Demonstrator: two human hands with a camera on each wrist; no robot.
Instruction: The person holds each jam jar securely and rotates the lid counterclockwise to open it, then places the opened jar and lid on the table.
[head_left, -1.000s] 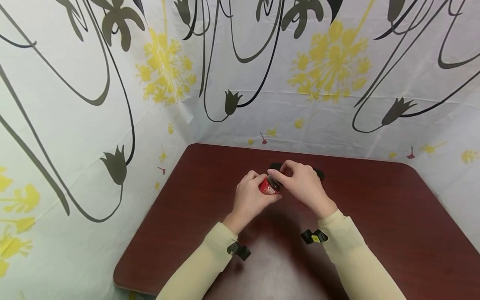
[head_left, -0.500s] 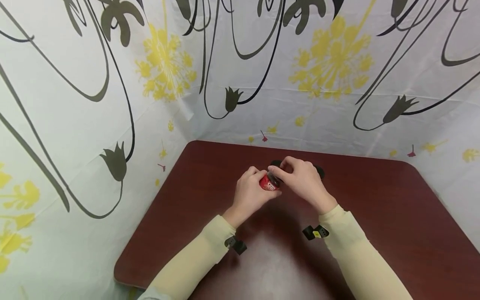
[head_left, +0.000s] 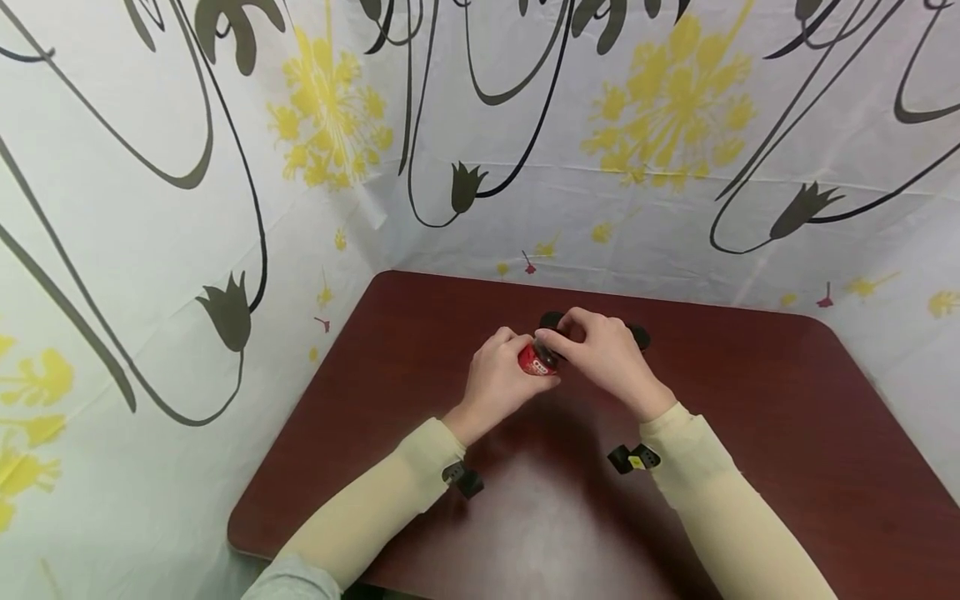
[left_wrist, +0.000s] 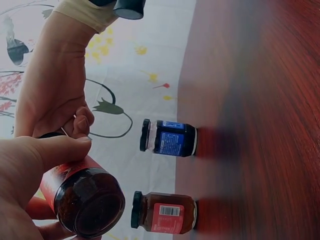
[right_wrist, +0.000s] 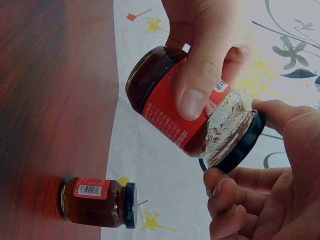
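First: Up on the head camera, the left hand [head_left: 498,379] has its fingers wrapped round a red-labelled jar [head_left: 537,362], tilted above the dark red table [head_left: 420,350].

Second: And the right hand [head_left: 609,360] is right up at the jar's top, fingers bent. Dark shapes poke out behind it, too covered to read from here.

First: Over to the left wrist! The jar's dark glass base faces us, clear of the tabletop, left thumb across its side.

Second: Beyond it, two jars stand on the table, apart from each other: a blue-labelled jar [left_wrist: 172,138] and an amber jar [left_wrist: 167,214], both dark-capped.

First: Right wrist, close in: the right hand pinches the dark lid [right_wrist: 241,144] by its rim, thumb on one side, fingers opposite!

Second: Crinkled, shiny film [right_wrist: 222,127] circles the neck just below. Is that lid loose? Can't tell.

First: Left thumb flat on the red label, white patterned cloth [right_wrist: 150,180] behind.
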